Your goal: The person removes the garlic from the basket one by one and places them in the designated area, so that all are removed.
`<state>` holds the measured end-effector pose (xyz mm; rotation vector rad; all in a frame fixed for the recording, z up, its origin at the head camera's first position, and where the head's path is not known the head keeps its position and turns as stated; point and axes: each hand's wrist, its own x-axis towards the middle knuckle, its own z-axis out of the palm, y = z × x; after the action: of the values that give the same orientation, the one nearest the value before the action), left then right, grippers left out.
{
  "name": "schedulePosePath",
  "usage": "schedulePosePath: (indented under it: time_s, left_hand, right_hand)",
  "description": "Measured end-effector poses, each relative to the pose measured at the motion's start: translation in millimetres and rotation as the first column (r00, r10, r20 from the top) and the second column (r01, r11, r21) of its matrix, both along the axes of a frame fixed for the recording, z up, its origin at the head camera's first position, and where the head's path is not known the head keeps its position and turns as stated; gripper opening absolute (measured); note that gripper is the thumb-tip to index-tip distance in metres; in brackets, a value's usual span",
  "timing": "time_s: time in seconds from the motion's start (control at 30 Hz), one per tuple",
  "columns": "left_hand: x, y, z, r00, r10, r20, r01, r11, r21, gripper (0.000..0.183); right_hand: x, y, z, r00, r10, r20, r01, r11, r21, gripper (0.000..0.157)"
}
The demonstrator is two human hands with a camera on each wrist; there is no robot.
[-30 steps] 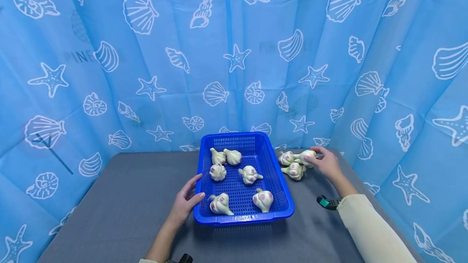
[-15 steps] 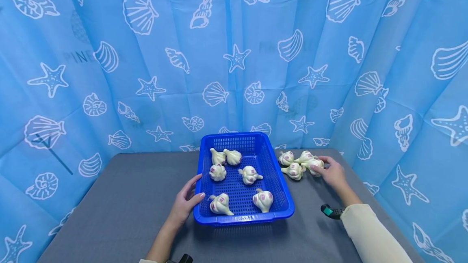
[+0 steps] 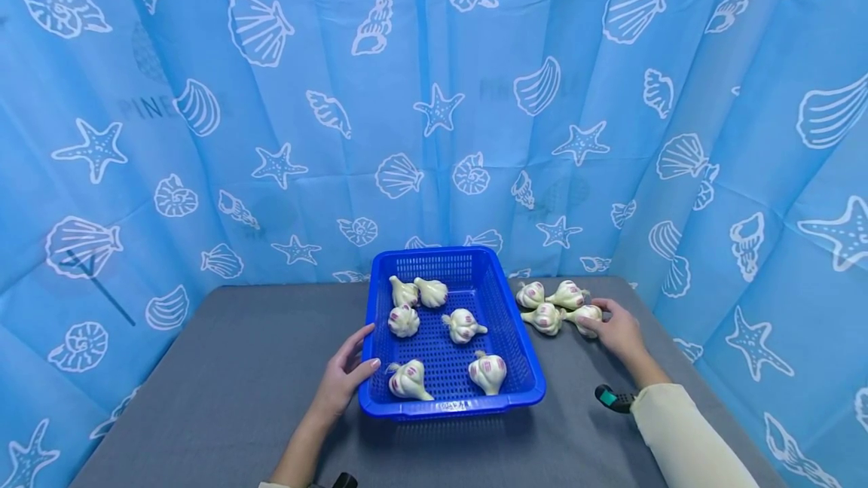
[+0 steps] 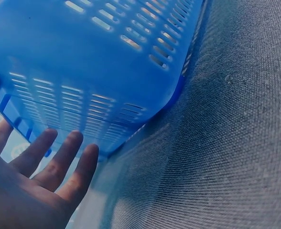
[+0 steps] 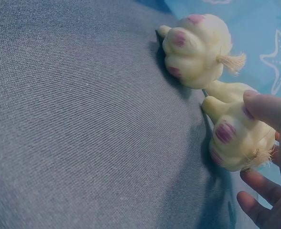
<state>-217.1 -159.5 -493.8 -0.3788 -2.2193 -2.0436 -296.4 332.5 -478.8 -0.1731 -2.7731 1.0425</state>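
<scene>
My right hand (image 3: 618, 330) holds a white garlic bulb (image 5: 236, 136) with purple patches, its thumb on the near side and fingers curled behind. The bulb is low at the table, on the right of a cluster. Touching or close by are garlic bulbs at the front left (image 3: 545, 319), back left (image 3: 531, 294) and back right (image 3: 566, 294). My left hand (image 3: 342, 375) rests at the left rim of a blue plastic basket (image 3: 450, 407). In the left wrist view its fairly straight, spread fingers (image 4: 76, 176) lie against the slotted outer wall.
Inside the basket several garlic bulbs lie apart or in a group, one of them a bulb (image 3: 463, 325) near the middle. A grey cloth (image 3: 237, 367) covers the table. Behind and beside it hangs a blue shell-print curtain (image 3: 434, 134).
My right hand has moved toward me and slightly right, bringing a garlic bulb from the back of the cluster to its front right. The left hand and basket stay put.
</scene>
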Motion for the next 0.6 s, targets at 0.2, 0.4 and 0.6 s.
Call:
schedulePosePath:
  time_s: [0.2,0.4,0.6]
  left_hand:
    - [-0.6,0.2,-0.4,1.0,0.002,-0.006,-0.002,1.0,0.003,0.054]
    - [0.6,0.4,0.7,1.0,0.002,-0.002,-0.002,1.0,0.001,0.054]
    - [0.6,0.5,0.8,1.0,0.004,-0.004,-0.004,1.0,-0.004,0.053]
  right_hand:
    - [-1.3,0.6,-2.6,1.0,-0.004,0.011,0.004,1.0,-0.001,0.065]
    - [-2.3,0.8,-3.5,1.0,0.001,0.011,-0.001,1.0,0.009,0.065]
    - [-1.4,-0.1,-1.0,1.0,-0.006,0.002,0.006,0.999,-0.04,0.064]
